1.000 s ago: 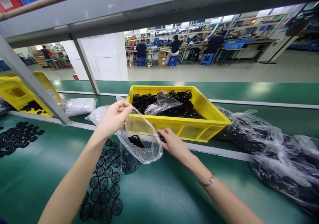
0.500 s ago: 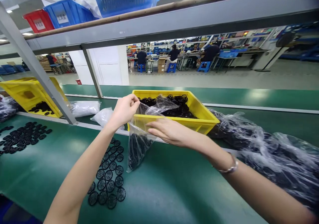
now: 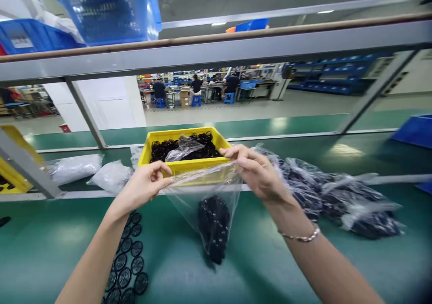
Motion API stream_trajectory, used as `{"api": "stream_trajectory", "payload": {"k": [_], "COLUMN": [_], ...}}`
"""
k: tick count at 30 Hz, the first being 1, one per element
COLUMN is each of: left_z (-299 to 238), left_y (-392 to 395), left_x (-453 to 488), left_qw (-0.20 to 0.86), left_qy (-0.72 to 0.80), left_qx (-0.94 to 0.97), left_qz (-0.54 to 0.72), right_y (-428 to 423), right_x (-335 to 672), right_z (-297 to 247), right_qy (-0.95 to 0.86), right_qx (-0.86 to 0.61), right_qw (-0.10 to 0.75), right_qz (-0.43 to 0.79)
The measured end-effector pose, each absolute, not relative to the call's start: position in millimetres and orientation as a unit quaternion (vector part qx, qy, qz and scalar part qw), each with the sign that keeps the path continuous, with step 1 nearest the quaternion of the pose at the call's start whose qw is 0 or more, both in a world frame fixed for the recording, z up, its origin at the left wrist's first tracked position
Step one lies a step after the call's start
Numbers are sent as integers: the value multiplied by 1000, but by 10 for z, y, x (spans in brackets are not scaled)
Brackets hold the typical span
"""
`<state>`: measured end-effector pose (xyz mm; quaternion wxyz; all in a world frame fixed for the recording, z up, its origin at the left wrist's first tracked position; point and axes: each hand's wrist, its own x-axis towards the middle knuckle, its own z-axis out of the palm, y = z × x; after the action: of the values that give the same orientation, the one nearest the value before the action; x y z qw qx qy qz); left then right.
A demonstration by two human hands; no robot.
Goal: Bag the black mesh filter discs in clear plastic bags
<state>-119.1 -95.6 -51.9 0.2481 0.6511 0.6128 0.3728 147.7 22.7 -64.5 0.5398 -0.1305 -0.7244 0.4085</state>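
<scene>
A clear plastic bag [image 3: 182,196] hangs over the green table, its top edge stretched between both hands. Black parts [image 3: 213,225] are bunched at its bottom, seen through the film. My left hand [image 3: 146,181] pinches the bag's left corner. My right hand [image 3: 254,168] grips the right corner between thumb and fingers. Just behind the bag stands a yellow bin [image 3: 221,139] full of black ring-like parts [image 3: 162,150], with a crumpled clear bag [image 3: 185,147] lying on top of them. Round black spoked discs [image 3: 124,277] lie in rows on the table below my left forearm.
Filled clear bags [image 3: 337,200] of dark parts lie to the right. White bags [image 3: 113,176] sit at left, near a shelf post [image 3: 30,164] and another yellow bin [image 3: 13,160]. An overhead shelf beam [image 3: 202,54] carries a blue basket [image 3: 111,11]. Several people sit at far benches.
My right hand has taken hold of the bag's right corner; before, it was open beside the bag. The bag's mouth is now stretched wide. The view has swung to the right.
</scene>
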Motion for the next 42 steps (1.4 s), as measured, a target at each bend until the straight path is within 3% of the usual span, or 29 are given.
{"api": "stream_trajectory", "payload": {"k": [4,8,11,15,18,21,24,27,36,42], "left_z": [-920,-1008,-899,-905,-1203,-1649,-2006,-2172,-2249,-1893], "left_y": [-860,-810,-810,-760,-640,-513,-441,-409,-404,-596], "left_x": [-914,-582,-292,12,45,6,43,107,8,27], "left_qw": [375,419,382,280,277,355,394,381,354,454], "left_qy": [570,530,500,450,396,362,355,380,458,315], "left_qx": [597,560,592,677,674,698,723,699,683,644], "left_qz": [422,479,504,510,558,506,442,472,447,528], "right_y": [122,0,-154,-295,-247,-154,-121,-117,-15,-45], "right_x": [1590,1767,1856,1850,1823,1770,1656,1551,1499,1575], "right_z": [-961,-1136,-1165,-1146,-1154,-1194,-1283,-1399,-1533,-1487], "right_qy": [-582,-576,-711,-872,-874,-830,-804,-805,-810,-823], "right_qx": [-161,-179,-178,-211,-211,-215,-195,-170,-167,-214], "right_qw": [558,521,402,257,299,360,371,385,364,359], "right_qz": [569,604,549,359,319,367,422,419,429,384]}}
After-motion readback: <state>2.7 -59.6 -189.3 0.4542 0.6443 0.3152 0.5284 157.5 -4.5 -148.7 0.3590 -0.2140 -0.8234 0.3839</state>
